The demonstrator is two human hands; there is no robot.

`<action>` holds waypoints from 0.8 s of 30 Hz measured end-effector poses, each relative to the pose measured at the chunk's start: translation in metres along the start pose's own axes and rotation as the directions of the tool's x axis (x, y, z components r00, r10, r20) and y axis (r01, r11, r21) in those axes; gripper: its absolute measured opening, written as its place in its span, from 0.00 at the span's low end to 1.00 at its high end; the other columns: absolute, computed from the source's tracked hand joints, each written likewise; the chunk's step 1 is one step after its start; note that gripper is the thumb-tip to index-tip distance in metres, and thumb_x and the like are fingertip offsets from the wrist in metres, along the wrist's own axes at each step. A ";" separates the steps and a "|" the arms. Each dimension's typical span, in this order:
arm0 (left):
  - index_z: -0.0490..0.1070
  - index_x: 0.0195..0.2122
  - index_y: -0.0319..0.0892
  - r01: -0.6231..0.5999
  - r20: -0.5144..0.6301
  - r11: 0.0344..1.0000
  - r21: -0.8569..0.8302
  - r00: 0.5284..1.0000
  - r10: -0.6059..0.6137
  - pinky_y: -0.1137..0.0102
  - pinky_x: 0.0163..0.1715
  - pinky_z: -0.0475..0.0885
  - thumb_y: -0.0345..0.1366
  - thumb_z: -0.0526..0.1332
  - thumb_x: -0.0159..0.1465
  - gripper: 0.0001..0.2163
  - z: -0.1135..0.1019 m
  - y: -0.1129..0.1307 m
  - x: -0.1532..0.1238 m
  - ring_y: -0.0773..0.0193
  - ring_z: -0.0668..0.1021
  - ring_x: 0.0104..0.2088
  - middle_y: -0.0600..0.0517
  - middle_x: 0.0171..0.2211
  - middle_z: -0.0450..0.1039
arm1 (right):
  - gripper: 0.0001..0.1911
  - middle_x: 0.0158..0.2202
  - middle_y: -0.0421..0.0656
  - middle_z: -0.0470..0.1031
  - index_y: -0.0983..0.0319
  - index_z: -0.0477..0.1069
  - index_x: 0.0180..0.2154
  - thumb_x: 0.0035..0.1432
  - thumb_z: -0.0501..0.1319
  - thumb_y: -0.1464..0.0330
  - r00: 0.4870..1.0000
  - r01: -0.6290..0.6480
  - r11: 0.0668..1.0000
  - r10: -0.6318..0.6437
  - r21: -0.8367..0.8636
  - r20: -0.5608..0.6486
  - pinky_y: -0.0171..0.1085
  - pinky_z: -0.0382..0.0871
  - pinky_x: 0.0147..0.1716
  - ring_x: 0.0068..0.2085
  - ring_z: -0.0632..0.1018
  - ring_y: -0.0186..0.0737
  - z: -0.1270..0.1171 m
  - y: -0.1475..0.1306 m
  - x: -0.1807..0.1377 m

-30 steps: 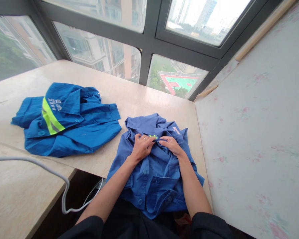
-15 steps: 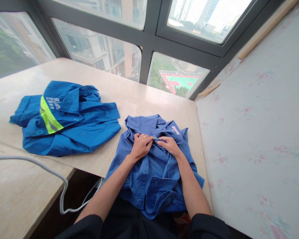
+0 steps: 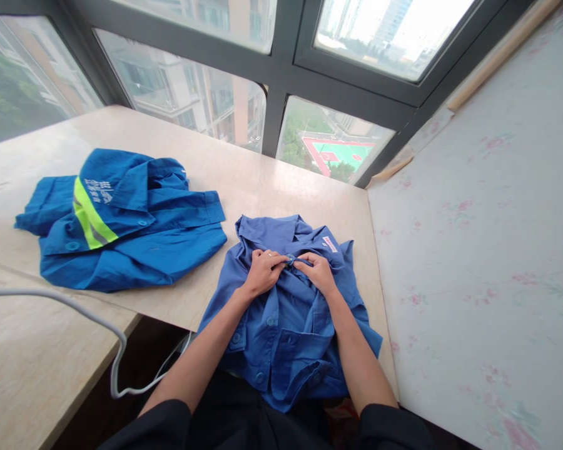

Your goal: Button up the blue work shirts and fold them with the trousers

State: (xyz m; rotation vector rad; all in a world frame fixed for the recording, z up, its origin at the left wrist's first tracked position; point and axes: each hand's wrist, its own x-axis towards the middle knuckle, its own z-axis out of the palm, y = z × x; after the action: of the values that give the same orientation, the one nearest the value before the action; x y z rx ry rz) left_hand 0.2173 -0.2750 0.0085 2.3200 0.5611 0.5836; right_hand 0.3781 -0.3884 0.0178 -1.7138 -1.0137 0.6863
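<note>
A blue work jacket (image 3: 304, 306) lies in front of me with its collar toward the window and its lower hem hanging at the near edge. My left hand (image 3: 264, 271) pinches the front placket just below the collar; a ring shows on one finger. Close beside it, my right hand (image 3: 317, 271) grips the other front edge of the jacket between thumb and fingers. A button seems to sit between the fingertips, mostly hidden. More buttons (image 3: 271, 321) run down the front, and a pocket flap hangs partly open.
To the left, a brighter blue jacket (image 3: 178, 219) with a yellow-green reflective stripe lies folded on the pale sill (image 3: 169, 306). A grey cable (image 3: 94, 320) loops past the sill's edge. Windows (image 3: 244, 112) stand behind, and a floral wall (image 3: 469, 262) bounds the right.
Both hands still work at the same spot below the collar. My right hand has shifted slightly left, and the fabric edge it holds is bent up more. The view has moved a little.
</note>
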 end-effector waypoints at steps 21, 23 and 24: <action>0.74 0.30 0.42 0.136 -0.172 0.774 -0.619 0.937 -0.302 0.68 0.35 0.68 0.37 0.57 0.59 0.08 -0.011 0.001 0.000 0.62 0.74 0.31 0.52 0.28 0.74 | 0.09 0.24 0.38 0.68 0.60 0.69 0.25 0.49 0.64 0.62 0.983 -0.061 0.984 0.088 0.167 -0.160 0.35 0.64 0.30 0.28 0.68 0.37 -0.005 0.000 -0.002; 0.72 0.26 0.42 0.143 -0.201 0.707 -0.692 0.903 -0.380 0.70 0.32 0.66 0.36 0.56 0.55 0.07 -0.011 0.002 0.001 0.64 0.71 0.28 0.53 0.25 0.71 | 0.10 0.22 0.37 0.68 0.60 0.67 0.25 0.50 0.61 0.60 0.969 -0.080 0.960 0.138 0.269 -0.203 0.35 0.64 0.27 0.26 0.68 0.36 -0.009 0.007 -0.002; 0.71 0.24 0.42 0.141 -0.222 0.678 -0.721 0.880 -0.419 0.71 0.30 0.65 0.36 0.56 0.53 0.06 -0.011 0.002 0.002 0.65 0.69 0.27 0.54 0.23 0.69 | 0.10 0.22 0.37 0.68 0.59 0.67 0.26 0.50 0.60 0.60 0.961 -0.077 0.950 0.151 0.302 -0.230 0.35 0.65 0.26 0.25 0.69 0.36 -0.011 0.010 -0.001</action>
State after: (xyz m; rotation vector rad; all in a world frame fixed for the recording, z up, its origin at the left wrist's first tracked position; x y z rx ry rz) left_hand 0.2130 -0.2698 0.0181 1.3719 0.7168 0.9074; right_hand 0.3894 -0.3961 0.0120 -1.5606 -0.6070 0.6381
